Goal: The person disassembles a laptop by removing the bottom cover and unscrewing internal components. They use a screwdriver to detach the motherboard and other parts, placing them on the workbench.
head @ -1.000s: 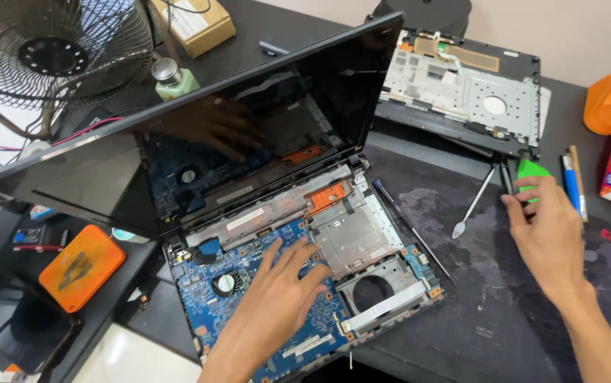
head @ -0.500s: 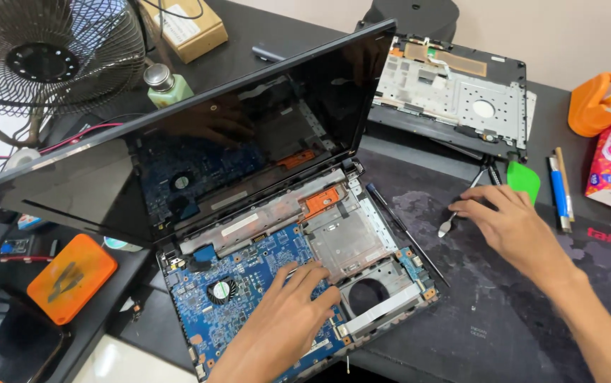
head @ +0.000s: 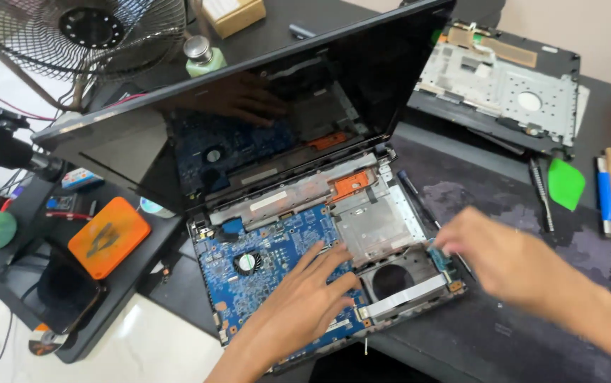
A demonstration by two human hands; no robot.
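Right hand moved onto opened laptop's edge, blue board bared

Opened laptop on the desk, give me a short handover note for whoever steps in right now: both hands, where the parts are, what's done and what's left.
Left hand: flat, fingers spread on the blue motherboard of the laptop, holding nothing.
Right hand: blurred, at the base's right edge; whether it grips anything cannot be told.
Parts: removed top cover lies behind right, underside up; green pry pick and a screwdriver rest on the mat.
Done: top cover off, board, fan and drive bay exposed.
Left: board still sits in the base; screen still attached.
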